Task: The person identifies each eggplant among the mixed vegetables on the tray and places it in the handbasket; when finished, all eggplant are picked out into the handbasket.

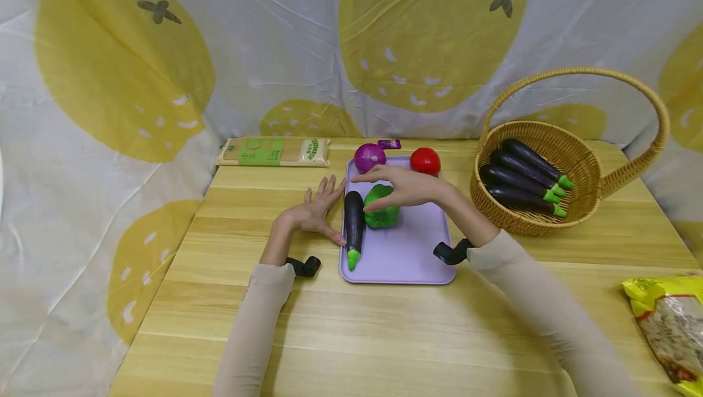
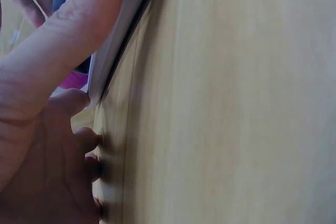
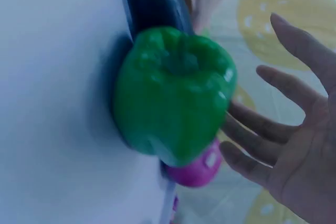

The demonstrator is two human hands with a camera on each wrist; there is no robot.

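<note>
A green bell pepper (image 1: 382,207) sits on a lilac tray (image 1: 409,257), beside an eggplant (image 1: 354,221) lying along the tray's left side. Over the pepper hovers my right hand (image 1: 409,186); the right wrist view shows its fingers spread apart around the pepper's far side, gripping nothing. My left hand (image 1: 315,213) rests on the table with fingers splayed, its thumb and forefinger right at the tray's left rim. A purple onion (image 1: 369,158) and a red tomato (image 1: 425,161) lie at the tray's far end, the onion at the left corner and the tomato at the right.
At the right stands a tall-handled wicker basket (image 1: 519,224) with several eggplants (image 1: 524,171) inside. A pack of noodles (image 1: 274,152) lies at the back left, and a small purple packet (image 1: 389,144) behind the onion. A yellow bag (image 1: 670,324) is at the right edge.
</note>
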